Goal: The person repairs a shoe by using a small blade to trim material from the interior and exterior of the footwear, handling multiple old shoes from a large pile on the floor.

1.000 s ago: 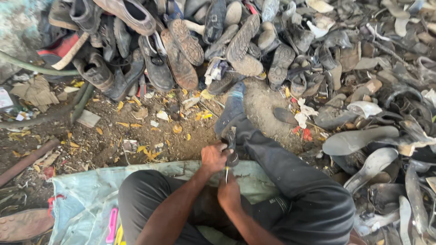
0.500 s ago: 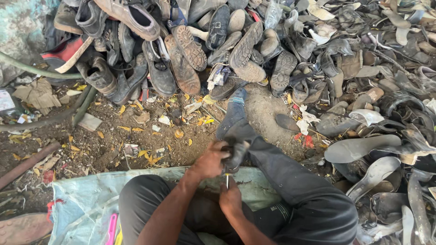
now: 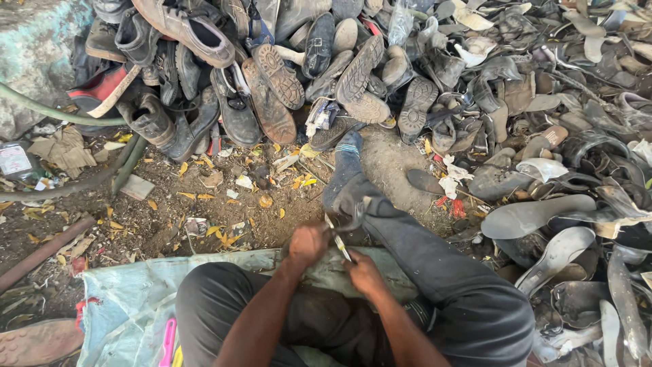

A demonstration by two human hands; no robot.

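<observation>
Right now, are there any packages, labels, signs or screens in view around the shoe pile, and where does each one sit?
Clear plastic bottle or packet: far left edge on the ground, a white label with a red patch.
Crumpled wrapper: on the dirt ahead of the left hand, small, pale and greyish.
Crumpled printed packet: at the foot of the shoe pile, white with dark print.
No signs or screens.

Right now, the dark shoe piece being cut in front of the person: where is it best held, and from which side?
Probably by its near left edge, from the person's left. The left hand already grips the dark shoe piece there, while the right hand works a thin blade on its right. Its far end rests on the right leg, so the near edge is free.
</observation>
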